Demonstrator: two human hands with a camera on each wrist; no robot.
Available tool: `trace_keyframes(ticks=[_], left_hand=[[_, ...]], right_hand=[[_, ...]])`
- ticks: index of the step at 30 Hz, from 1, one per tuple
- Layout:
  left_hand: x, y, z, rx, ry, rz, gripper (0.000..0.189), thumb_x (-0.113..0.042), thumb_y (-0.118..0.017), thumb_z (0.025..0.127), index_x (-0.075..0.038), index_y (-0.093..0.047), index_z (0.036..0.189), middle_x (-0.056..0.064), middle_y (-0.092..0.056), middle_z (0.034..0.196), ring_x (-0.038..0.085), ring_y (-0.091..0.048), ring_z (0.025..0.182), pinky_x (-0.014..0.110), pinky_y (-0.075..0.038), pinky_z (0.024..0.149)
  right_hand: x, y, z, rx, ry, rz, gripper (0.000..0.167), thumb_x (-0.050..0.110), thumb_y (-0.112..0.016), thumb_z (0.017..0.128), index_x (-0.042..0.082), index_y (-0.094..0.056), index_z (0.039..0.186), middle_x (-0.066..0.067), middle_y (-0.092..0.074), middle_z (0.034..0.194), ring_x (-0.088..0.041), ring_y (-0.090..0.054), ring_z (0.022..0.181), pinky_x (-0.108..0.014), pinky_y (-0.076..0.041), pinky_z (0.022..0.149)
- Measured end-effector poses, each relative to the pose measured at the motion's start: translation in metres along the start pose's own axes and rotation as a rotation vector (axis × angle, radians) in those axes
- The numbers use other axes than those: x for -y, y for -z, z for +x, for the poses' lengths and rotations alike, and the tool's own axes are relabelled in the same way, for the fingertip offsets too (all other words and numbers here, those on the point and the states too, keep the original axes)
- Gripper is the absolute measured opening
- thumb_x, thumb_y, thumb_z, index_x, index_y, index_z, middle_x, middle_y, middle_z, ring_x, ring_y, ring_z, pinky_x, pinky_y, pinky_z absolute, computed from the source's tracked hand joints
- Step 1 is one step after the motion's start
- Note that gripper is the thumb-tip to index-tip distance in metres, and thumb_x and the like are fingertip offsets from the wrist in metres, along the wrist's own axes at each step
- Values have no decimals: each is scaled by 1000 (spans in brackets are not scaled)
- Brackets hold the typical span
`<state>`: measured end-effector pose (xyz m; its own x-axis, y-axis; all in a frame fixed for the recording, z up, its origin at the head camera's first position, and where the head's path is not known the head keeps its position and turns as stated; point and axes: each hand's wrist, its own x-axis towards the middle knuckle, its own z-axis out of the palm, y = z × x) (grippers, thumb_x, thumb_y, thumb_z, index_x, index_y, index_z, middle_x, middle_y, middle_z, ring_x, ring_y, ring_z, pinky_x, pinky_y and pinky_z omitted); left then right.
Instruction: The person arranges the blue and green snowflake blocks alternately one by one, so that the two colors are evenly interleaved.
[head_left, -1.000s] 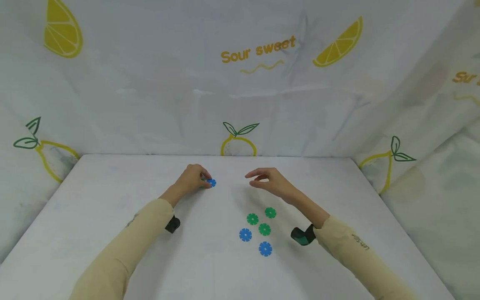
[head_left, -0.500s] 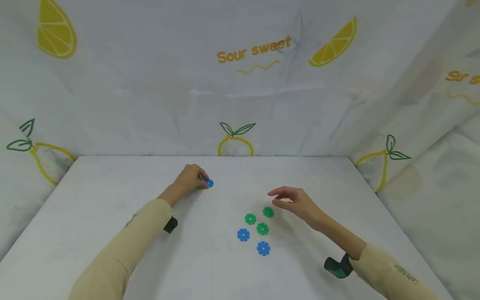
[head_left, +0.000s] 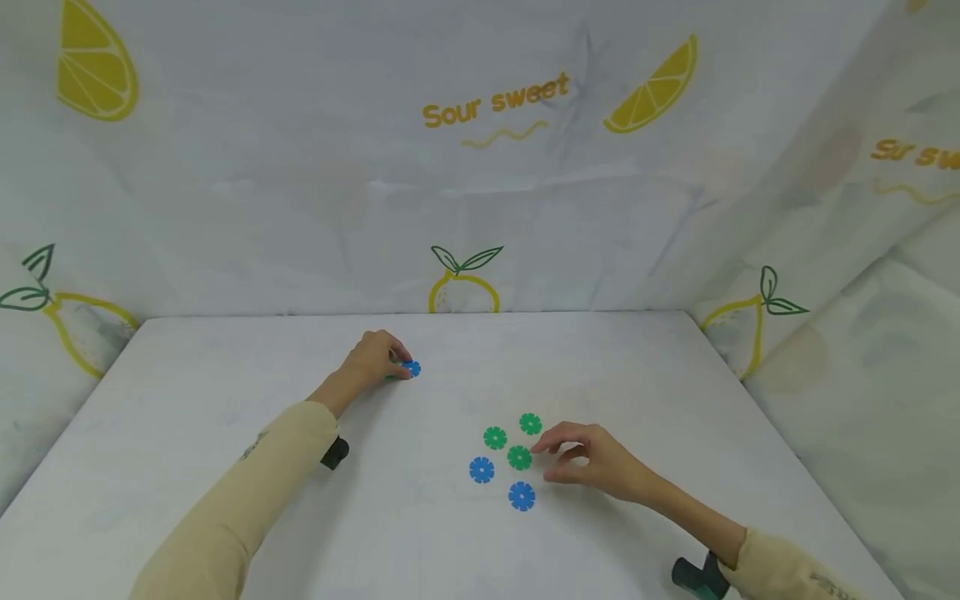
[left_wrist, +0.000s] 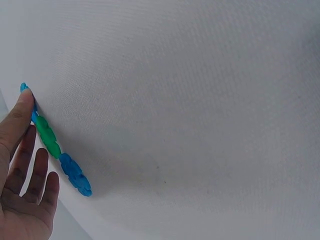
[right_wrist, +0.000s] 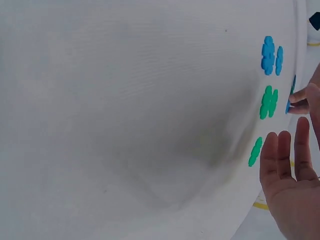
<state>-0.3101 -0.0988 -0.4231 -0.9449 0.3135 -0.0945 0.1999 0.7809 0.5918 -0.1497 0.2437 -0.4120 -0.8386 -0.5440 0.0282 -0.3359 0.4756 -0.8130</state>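
My left hand (head_left: 367, 360) pinches a row of joined plastic snowflake discs at the back left of the table. In the left wrist view the row runs from a blue disc (left_wrist: 24, 87) under the thumb through a green disc (left_wrist: 47, 136) to another blue disc (left_wrist: 75, 174). The right hand (head_left: 600, 458) hovers beside loose discs, fingers bent loosely, thumb apart and nothing between them. Nearest its fingertips lies a green disc (head_left: 519, 457), with a blue disc (head_left: 521, 496) just below the thumb.
Two more green discs (head_left: 495, 437) and another blue disc (head_left: 482, 469) lie flat in the same group on the white table (head_left: 420, 533). Behind the table hangs a white cloth (head_left: 300, 217) printed with lemons.
My right hand has come back from near the left hand, moving right and toward me to the loose discs. The left hand keeps its grip on the joined discs.
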Motion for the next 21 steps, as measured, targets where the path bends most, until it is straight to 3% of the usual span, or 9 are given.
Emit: trace_keyframes(ticks=[4,8,15,21], left_hand=[[0,1,-1,2,4,1,25,-14,-80,78,-3,-74,99,11,-68,101,26,-58,95,41,-49,82],[-2,2,-3,10,12,-1,24,-14,-80,78,-3,-73,99,12,-68,102,27,-58,97,41,-49,84],[-6,2,-5,11,19,5,25,-14,-80,78,-2,-73,99,12,-68,101,26,-58,95,40,-50,82],[-8,3,-6,12,17,7,24,-14,-80,78,-2,-73,99,13,-67,102,27,-59,96,41,-50,83]], right_hand=[[-4,-5,2,35,36,-106,27,15,-77,81,9,-71,106,-1,-67,104,-20,-59,90,-31,-54,79],[-9,-6,9,35,92,-167,26,14,-78,79,10,-71,104,0,-67,102,-18,-58,85,-30,-54,76],[-18,-3,20,28,153,-199,25,8,-78,79,4,-71,103,-4,-68,93,-17,-58,76,-28,-56,67],[-19,1,28,75,163,-221,28,9,-78,79,4,-71,105,-2,-63,86,-17,-56,72,-25,-54,63]])
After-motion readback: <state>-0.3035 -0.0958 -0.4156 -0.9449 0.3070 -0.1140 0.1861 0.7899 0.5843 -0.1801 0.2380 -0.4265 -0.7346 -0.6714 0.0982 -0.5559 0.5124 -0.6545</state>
